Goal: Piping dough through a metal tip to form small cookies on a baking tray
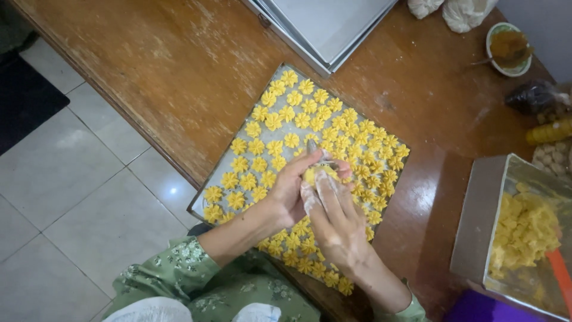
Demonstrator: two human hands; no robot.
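From the head camera, a metal baking tray [280, 80] lies slantwise on a worn wooden table [179, 65], covered with rows of small yellow star-shaped dough pieces [286, 113]. Over the middle of the tray, both hands meet around a piping bag [319, 173] filled with yellow dough. The left hand [292, 191] curls closed around the bag from the tray's left side, fingers wrapped over its top. The right hand [336, 220], dusted with flour, is clamped on the bag from behind, fingers lying along it. The bag's metal nozzle [312, 146] points at the tray, just beside the piped stars near its centre. Both forearms come out of green floral sleeves [179, 268] below the tray. Right of the tray stands a metal tin [479, 220] lined with clear plastic and holding lumps of yellow dough [524, 229]. Beyond the tray's far corner lie stacked empty trays [328, 27]. Farther right of those sits a small bowl [507, 49] of brownish paste.
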